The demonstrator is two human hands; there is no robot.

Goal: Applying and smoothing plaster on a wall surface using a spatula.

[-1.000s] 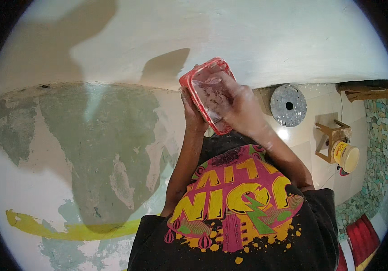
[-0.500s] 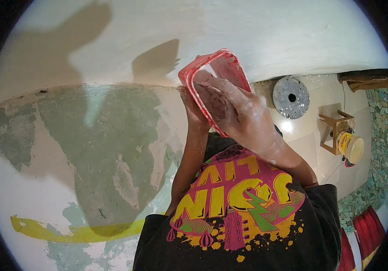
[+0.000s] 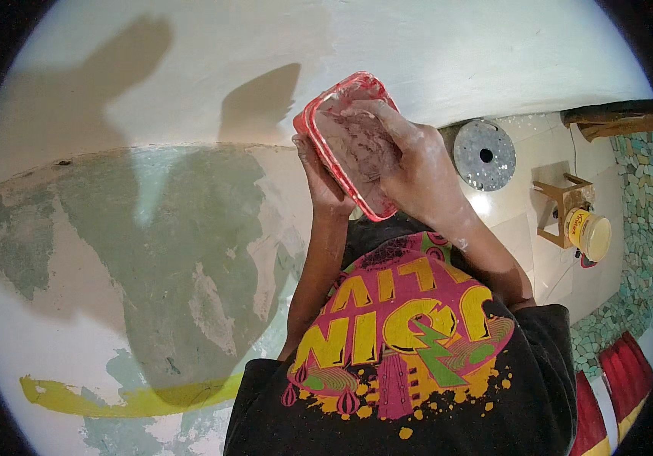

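A red rectangular plastic tub (image 3: pixel 307 121) is held up in front of my chest, tilted so its inside faces me. Greyish-pink paste (image 3: pixel 351 144) coats its bottom and walls, and white smears mark the rim. My left hand (image 3: pixel 326 182) grips the tub along its left side, most of the fingers hidden behind it. Inside the tub, my right hand (image 3: pixel 421 163) has its fingers bent down onto the paste. Whatever those fingers hold, if anything, is hidden. White residue covers the right hand and wrist.
Close on the left and ahead is a wall (image 3: pixel 167 266) with patchy grey-green and whitish areas and a yellow stripe (image 3: pixel 136 399). To the right on the tiled floor are a speckled grey disc (image 3: pixel 486 155), a wooden stool (image 3: pixel 562 209) and a yellow-labelled bucket (image 3: pixel 591 237). Red cushions (image 3: pixel 627 368) lie lower right.
The tub and both hands have shifted slightly up and left. My right hand's fingers have moved toward the tub's far end, and a pale patch beside them no longer shows.
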